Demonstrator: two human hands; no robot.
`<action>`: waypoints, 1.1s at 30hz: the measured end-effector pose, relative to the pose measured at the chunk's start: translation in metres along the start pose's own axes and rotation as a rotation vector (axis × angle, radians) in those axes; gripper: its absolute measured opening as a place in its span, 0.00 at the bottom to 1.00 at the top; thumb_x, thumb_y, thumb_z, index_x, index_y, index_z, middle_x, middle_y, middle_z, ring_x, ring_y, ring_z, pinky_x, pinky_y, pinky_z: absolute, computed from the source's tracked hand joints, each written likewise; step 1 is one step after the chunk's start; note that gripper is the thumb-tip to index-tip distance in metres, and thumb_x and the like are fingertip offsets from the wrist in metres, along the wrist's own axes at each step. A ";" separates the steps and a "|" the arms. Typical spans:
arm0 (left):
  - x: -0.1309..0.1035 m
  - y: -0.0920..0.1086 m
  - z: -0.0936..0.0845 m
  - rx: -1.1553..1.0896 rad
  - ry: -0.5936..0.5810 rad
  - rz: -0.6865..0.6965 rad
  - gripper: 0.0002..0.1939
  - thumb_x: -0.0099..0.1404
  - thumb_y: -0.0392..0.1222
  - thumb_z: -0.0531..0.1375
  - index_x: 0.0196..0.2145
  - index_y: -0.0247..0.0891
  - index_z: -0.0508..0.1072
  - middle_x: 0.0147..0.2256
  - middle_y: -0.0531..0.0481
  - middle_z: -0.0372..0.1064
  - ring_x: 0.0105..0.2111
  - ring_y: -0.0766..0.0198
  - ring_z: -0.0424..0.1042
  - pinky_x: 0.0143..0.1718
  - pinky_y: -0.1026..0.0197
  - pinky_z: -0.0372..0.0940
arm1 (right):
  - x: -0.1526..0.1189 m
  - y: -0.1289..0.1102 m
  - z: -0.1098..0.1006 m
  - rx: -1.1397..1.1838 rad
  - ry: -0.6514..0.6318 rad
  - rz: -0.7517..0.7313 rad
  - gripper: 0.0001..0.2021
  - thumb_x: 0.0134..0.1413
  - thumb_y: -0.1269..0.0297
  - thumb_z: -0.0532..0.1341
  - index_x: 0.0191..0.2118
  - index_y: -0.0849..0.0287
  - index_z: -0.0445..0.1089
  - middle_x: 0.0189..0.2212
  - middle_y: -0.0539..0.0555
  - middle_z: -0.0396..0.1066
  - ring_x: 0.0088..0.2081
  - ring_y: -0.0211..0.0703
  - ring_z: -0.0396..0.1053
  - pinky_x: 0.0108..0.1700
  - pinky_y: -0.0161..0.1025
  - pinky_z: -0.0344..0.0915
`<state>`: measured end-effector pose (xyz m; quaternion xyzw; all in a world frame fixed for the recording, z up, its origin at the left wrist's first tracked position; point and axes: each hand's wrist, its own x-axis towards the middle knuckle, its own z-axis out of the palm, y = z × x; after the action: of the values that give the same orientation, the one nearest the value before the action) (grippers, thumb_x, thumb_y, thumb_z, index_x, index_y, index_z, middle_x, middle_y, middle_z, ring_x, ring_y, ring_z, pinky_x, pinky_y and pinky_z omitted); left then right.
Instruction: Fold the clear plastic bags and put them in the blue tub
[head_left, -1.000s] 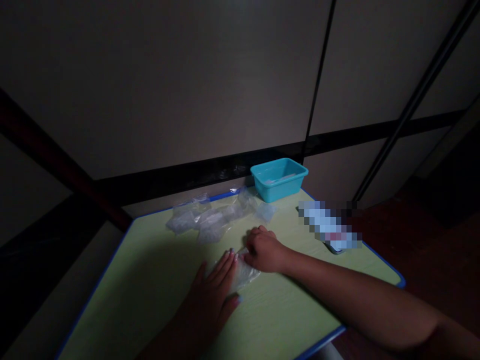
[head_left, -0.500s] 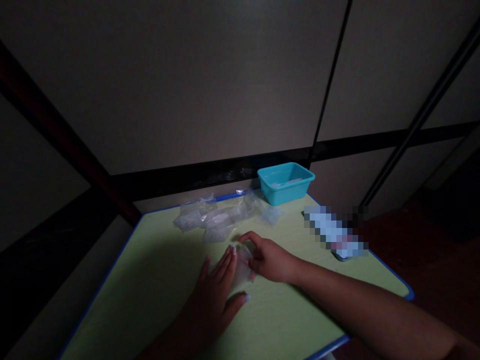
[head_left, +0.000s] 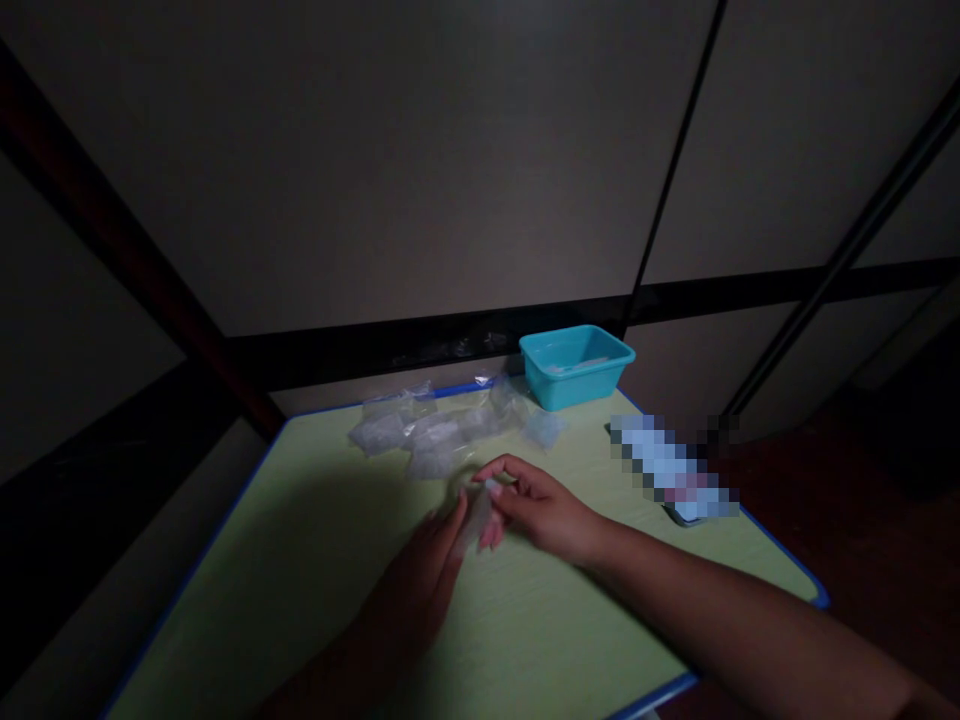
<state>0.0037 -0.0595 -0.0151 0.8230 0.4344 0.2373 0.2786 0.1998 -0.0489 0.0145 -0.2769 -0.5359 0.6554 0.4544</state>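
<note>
Between my two hands, a small translucent plastic packet (head_left: 475,522) stands tilted on edge, slightly raised at its near end as far as I can make out. My left hand (head_left: 421,568) is turned on its side, fingers together, closed against the packet's left side; its thumb is partly hidden. From the right, my right hand (head_left: 541,510) pinches the packet with thumb in front and fingers behind. Just beyond lie several clear plastic packets with pale contents (head_left: 435,440), overlapping each other. A bluish packet (head_left: 543,428) lies at their right end.
At the table's back right corner stands a turquoise plastic basket (head_left: 579,386) with something pale inside. A phone-like object (head_left: 684,516), mostly blurred out, lies near the right edge. The pale green table (head_left: 300,560) has a blue rim and stands against dark panels.
The packet has gone from lying flat under my left hand to standing tilted between both hands. My left hand has rolled onto its side, and my right thumb has come onto the packet's front.
</note>
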 end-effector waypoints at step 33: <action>0.002 0.031 -0.020 -1.149 -0.349 -0.637 0.45 0.56 0.56 0.63 0.62 0.32 0.49 0.39 0.37 0.76 0.35 0.47 0.78 0.31 0.57 0.68 | 0.008 0.003 -0.037 -0.961 0.184 -0.022 0.16 0.60 0.54 0.55 0.27 0.61 0.63 0.21 0.47 0.62 0.24 0.34 0.58 0.25 0.30 0.51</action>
<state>0.0096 -0.0669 0.0205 0.4024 0.4091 0.2007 0.7940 0.2270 -0.0255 0.0026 -0.5062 -0.7384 0.3020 0.3275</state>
